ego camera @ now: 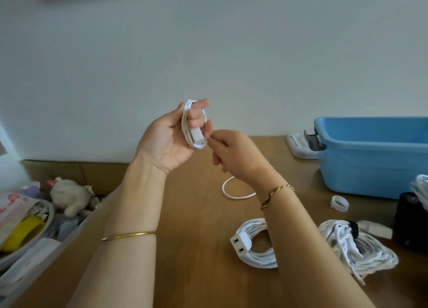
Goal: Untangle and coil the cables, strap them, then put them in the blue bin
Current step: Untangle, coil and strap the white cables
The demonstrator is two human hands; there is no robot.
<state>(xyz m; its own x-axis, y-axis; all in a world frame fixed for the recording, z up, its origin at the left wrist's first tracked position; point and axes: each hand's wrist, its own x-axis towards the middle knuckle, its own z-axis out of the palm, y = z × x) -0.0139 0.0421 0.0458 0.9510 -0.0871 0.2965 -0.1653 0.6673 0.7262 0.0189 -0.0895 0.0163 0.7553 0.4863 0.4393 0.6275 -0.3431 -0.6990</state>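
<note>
My left hand (170, 137) is raised above the wooden table, palm towards me, with a small coil of white cable (194, 125) looped round its fingers; a white plug lies against the coil's lower end. My right hand (234, 156) pinches something thin and dark right at the coil's bottom edge; what it is I cannot tell. The blue bin (370, 169) stands at the right on the table. A coiled white cable with a two-hole socket (254, 245) lies near my right forearm, and a messier white cable bundle (354, 245) lies to its right.
A loose white cable loop (234, 191) and a small translucent tape ring (339, 203) lie on the table (185, 238). A white lid (298, 144) rests behind the bin. A dark object (410, 217) sits at the right edge. A cluttered box with a plush toy (69, 195) stands at the left.
</note>
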